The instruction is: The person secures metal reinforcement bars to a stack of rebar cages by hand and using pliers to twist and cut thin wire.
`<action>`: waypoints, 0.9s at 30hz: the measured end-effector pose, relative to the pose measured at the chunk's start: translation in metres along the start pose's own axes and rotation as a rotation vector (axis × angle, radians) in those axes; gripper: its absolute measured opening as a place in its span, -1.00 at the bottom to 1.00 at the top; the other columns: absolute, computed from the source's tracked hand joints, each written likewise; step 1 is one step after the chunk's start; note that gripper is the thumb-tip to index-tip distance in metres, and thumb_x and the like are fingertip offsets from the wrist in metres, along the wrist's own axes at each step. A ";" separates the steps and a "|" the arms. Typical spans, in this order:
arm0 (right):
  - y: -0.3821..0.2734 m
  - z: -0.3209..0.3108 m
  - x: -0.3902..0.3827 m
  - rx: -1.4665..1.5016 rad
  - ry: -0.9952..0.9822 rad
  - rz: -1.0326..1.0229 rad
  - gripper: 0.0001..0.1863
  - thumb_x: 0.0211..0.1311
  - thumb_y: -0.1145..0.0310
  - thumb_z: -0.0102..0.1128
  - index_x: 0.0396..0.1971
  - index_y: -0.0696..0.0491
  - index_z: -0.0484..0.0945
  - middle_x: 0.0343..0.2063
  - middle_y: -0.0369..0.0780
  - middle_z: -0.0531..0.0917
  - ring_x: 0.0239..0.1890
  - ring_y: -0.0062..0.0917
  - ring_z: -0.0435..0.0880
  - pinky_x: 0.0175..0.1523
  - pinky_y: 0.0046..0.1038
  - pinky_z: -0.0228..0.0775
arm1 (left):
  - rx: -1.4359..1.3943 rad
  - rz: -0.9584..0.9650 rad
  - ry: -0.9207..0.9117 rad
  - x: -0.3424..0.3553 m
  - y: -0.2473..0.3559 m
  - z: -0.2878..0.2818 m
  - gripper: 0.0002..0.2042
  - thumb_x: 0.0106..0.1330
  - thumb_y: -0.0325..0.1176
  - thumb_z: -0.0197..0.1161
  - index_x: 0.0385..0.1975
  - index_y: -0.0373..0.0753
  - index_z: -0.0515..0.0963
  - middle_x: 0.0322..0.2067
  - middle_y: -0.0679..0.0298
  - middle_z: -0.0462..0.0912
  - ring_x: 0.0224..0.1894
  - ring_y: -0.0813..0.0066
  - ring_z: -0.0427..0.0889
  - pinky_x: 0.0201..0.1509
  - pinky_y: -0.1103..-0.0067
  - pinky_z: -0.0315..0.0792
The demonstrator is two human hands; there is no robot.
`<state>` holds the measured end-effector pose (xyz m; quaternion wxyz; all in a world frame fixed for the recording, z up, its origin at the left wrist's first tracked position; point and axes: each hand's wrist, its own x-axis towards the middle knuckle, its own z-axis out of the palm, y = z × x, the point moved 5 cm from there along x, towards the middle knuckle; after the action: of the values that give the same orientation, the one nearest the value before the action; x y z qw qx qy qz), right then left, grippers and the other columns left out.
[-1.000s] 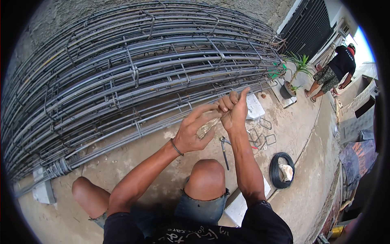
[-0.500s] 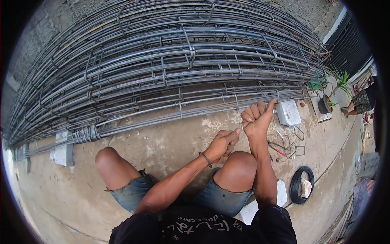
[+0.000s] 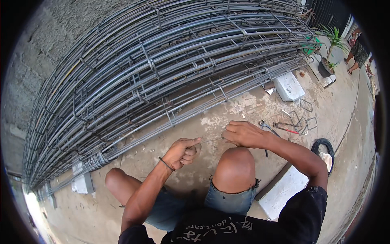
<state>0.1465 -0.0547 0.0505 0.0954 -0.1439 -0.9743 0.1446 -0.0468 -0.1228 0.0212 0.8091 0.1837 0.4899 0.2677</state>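
My left hand [image 3: 183, 152], with a dark band at its wrist, is closed in a pinch on one end of a thin metal wire [image 3: 211, 140]. The fingers of my right hand [image 3: 245, 135] are bent over the wire's other end, palm downward. Between the two hands the wire stretches almost straight, just above and left of my right knee. Beyond them lies a long stack of steel rebar cages [image 3: 162, 61], and neither hand touches it. Several small wire loops [image 3: 97, 160] are gathered around the lower bars at left.
Pale blocks [image 3: 289, 86] sit under the bars, and another block [image 3: 284, 190] lies beside my right thigh. Pliers [image 3: 269, 128], a red-handled tool [image 3: 287, 130], bent steel stirrups [image 3: 301, 122] and a black wire coil [image 3: 318, 145] are at right. A potted plant [image 3: 326, 67] and a person [image 3: 359, 53] stand farther off.
Both hands have come lower and leftward, with more wire showing between them. My right hand has turned from palm-up to palm-down, its elbow out. The view has swung, tilting the rebar stack.
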 end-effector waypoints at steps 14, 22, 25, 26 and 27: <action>0.036 0.086 -0.031 0.212 0.088 0.176 -0.85 0.08 0.35 0.18 -0.56 0.10 0.59 -0.60 -0.21 0.54 -0.33 -0.23 0.54 -0.22 -0.25 0.36 | 0.443 0.042 0.223 0.068 -0.056 -0.029 -0.72 0.28 -0.25 0.22 -0.60 -0.29 0.48 -0.84 0.47 0.20 -0.81 0.70 0.09 -0.75 0.63 -0.02; 0.035 0.117 -0.055 0.749 -0.220 0.288 -0.92 -0.09 0.45 0.17 -0.54 0.12 0.55 -0.63 -0.20 0.58 -0.47 -0.31 0.59 -0.30 -0.27 0.39 | 1.503 0.675 -0.255 0.053 -0.027 0.014 -0.84 0.23 -0.32 0.22 -0.40 -0.31 0.55 -0.48 0.15 0.62 -0.49 0.53 0.59 -0.40 0.52 0.45; 0.038 0.119 -0.069 0.310 -0.054 0.216 -0.87 -0.05 0.46 0.11 -0.43 0.09 0.53 -0.54 -0.23 0.57 -0.36 -0.39 0.59 -0.20 -0.35 0.40 | 1.042 0.304 -0.182 0.060 -0.032 0.002 -0.81 0.25 -0.32 0.20 -0.27 -0.32 0.56 -0.39 0.21 0.66 -0.38 0.58 0.61 -0.34 0.60 0.48; 0.036 0.118 -0.074 0.106 0.031 0.181 -0.84 -0.04 0.46 0.09 -0.38 0.08 0.53 -0.51 -0.24 0.56 -0.33 -0.41 0.59 -0.16 -0.38 0.40 | 0.707 0.011 -0.146 0.062 -0.042 -0.010 -0.79 0.25 -0.32 0.20 -0.23 -0.33 0.56 -0.40 0.24 0.66 -0.36 0.60 0.61 -0.31 0.63 0.49; 0.034 0.112 -0.078 0.066 0.049 0.156 -0.82 -0.02 0.45 0.07 -0.35 0.07 0.51 -0.50 -0.24 0.55 -0.30 -0.41 0.58 -0.13 -0.39 0.39 | 0.539 -0.127 -0.145 0.059 -0.049 -0.010 -0.77 0.25 -0.31 0.20 -0.21 -0.34 0.55 -0.39 0.26 0.65 -0.34 0.60 0.61 -0.29 0.65 0.49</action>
<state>0.2025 -0.0761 -0.0764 0.1121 -0.2194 -0.9523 0.1800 -0.0215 -0.1246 -0.0517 0.7793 0.3798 0.4946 0.0625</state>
